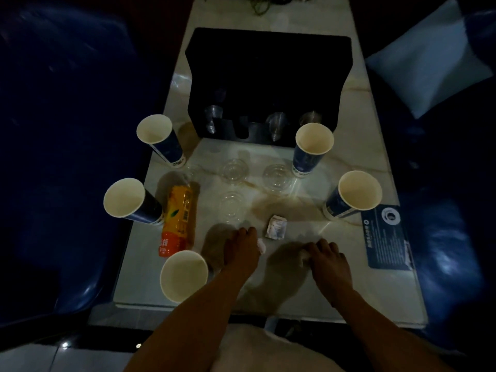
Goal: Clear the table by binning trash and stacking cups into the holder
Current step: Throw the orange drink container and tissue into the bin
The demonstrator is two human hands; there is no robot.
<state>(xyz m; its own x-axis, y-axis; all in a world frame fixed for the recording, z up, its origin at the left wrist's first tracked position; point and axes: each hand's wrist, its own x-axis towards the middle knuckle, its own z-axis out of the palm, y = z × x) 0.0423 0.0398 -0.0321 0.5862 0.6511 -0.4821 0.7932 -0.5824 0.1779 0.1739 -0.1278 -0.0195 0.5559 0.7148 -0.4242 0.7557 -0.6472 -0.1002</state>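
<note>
my left hand (239, 251) pinches a white scrap (261, 246) in closed fingers, low on the table (349, 277). my right hand (326, 260) curls over another scrap; i cannot tell its grip. a crumpled wrapper (276, 226) lies at one o'clock from my left hand, the black cup holder (268, 76) at twelve.

Two bare hands rest on a pale marble table (357, 108) in a dim room: the left hand (240, 249) closed on a white scrap (261, 246), the right hand (326, 257) curled on something pale. A crumpled wrapper (276, 226) lies just beyond them. Five paper cups (312, 146) stand upright around clear plastic cups (233, 169), an orange bottle (177, 220) and a black cup holder (268, 81).
</note>
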